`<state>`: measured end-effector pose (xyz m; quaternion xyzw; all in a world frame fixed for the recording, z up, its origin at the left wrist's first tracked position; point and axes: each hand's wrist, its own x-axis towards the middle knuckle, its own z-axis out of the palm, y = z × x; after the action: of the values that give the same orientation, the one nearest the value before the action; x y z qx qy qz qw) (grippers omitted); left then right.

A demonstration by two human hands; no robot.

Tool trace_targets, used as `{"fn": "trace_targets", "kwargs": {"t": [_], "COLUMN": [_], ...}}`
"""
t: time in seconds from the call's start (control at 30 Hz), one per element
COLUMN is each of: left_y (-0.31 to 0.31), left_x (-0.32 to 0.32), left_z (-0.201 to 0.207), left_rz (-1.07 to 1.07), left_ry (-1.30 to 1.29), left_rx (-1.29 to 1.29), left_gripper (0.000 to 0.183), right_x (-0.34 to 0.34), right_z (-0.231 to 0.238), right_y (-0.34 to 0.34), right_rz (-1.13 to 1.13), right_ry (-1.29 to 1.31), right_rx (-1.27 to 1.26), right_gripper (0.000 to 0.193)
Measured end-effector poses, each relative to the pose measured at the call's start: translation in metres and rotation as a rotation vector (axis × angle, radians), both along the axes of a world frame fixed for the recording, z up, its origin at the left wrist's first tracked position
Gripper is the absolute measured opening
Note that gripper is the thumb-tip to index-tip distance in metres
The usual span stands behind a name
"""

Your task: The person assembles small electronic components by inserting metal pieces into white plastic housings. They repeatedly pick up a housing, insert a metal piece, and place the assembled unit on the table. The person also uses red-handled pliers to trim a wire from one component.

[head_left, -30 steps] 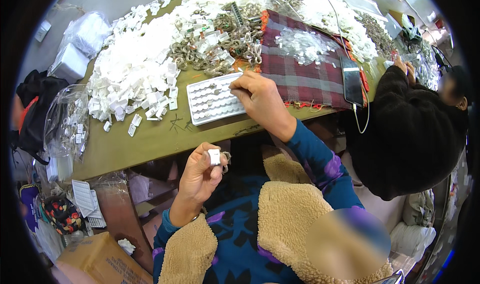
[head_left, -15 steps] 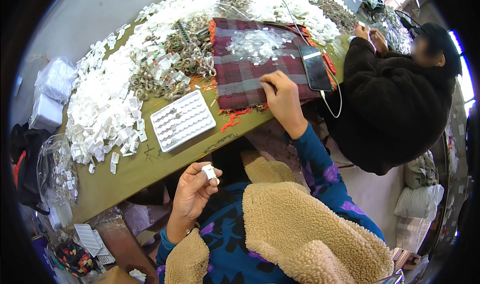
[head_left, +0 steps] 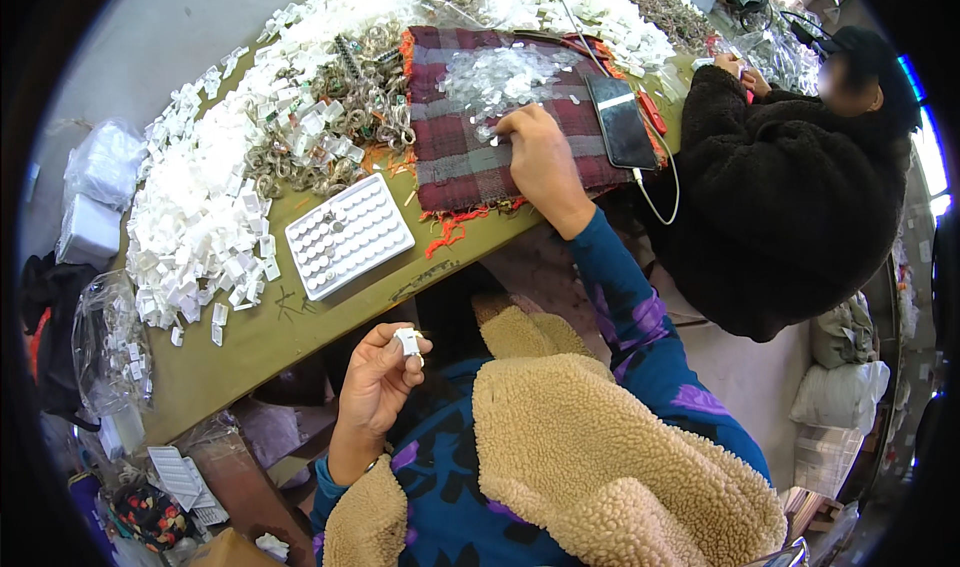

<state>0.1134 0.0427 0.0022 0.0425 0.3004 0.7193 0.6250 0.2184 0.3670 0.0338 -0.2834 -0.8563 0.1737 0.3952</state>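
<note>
My left hand (head_left: 378, 387) is raised in front of my body, off the table edge. Between its thumb and fingers it pinches a small white plastic piece (head_left: 408, 341). My right hand (head_left: 545, 165) reaches over the plaid cloth (head_left: 455, 182), thumb and fingers drawn together at the near edge of a scatter of small clear plastic pieces (head_left: 505, 75). A few of those pieces show beside the fingertips; whether one is pinched I cannot make out. On the table between my hands lies a white tray (head_left: 402, 239) with rows of small round items.
White plastic parts (head_left: 190, 237) heap across the left and back of the green table (head_left: 190, 377). Ring-like parts (head_left: 380, 117) pile left of the cloth. A phone (head_left: 622, 127) with a white cable lies on the cloth's right side. A co-worker in a dark coat (head_left: 770, 197) sits at right.
My right hand has moved forward and left over the cloth to the clear pieces, its fingers lower. My left hand still holds the white piece. The whole view has shifted slightly.
</note>
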Motion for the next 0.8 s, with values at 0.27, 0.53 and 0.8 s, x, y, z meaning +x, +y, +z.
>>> {"fn": "trace_targets", "kwargs": {"t": [0.27,0.53,0.8], "left_y": [0.000,-0.002,0.002], "left_x": [-0.008,-0.015,-0.012], "left_z": [-0.005,-0.012,-0.012], "left_rz": [-0.001,0.012,-0.027], "left_ry": [-0.042,-0.026,-0.007], "left_rx": [-0.007,-0.057,-0.043], "left_gripper": [0.024,0.027,0.026], "right_x": [-0.006,0.005,0.003], "right_z": [0.001,0.011,0.011], "right_y": [-0.010,-0.014,0.001], "right_rz": [0.013,0.037,0.245], "right_ry": [-0.033,0.096,-0.226], "right_rx": [0.085,-0.179,0.033], "right_gripper": [0.014,0.008,0.012]}}
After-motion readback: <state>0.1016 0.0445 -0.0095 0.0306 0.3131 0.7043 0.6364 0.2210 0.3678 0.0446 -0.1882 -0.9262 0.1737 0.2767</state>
